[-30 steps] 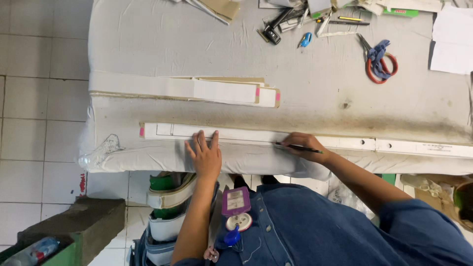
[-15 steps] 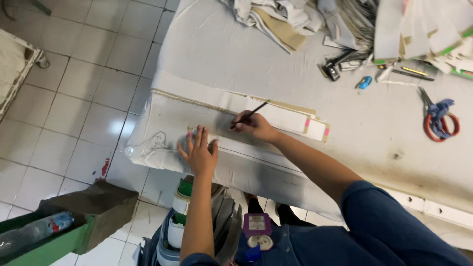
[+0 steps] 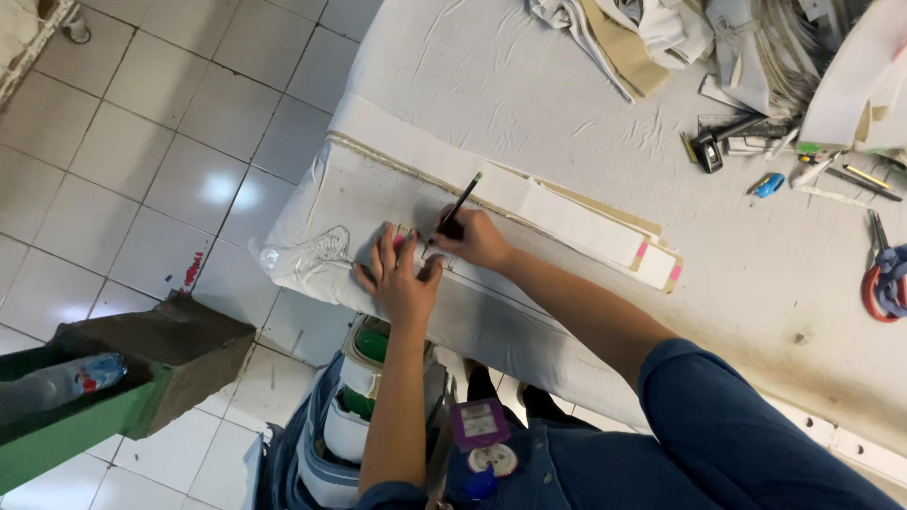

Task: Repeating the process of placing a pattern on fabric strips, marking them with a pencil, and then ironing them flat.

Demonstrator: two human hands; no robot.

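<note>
While the left hand [image 3: 402, 279] lies flat, fingers spread, pinning a long white strip [image 3: 491, 283] near the worktop's [image 3: 529, 104] front edge at centre frame, the right hand [image 3: 472, 238] is closed around a black pencil [image 3: 458, 208], tip on the strip. Thin and light, the strip looks likely to slide; it is best pressed flat beside the pencil.

Tailoring workshop: cloth-covered table [image 3: 567, 104], scissors [image 3: 883, 283]
</note>
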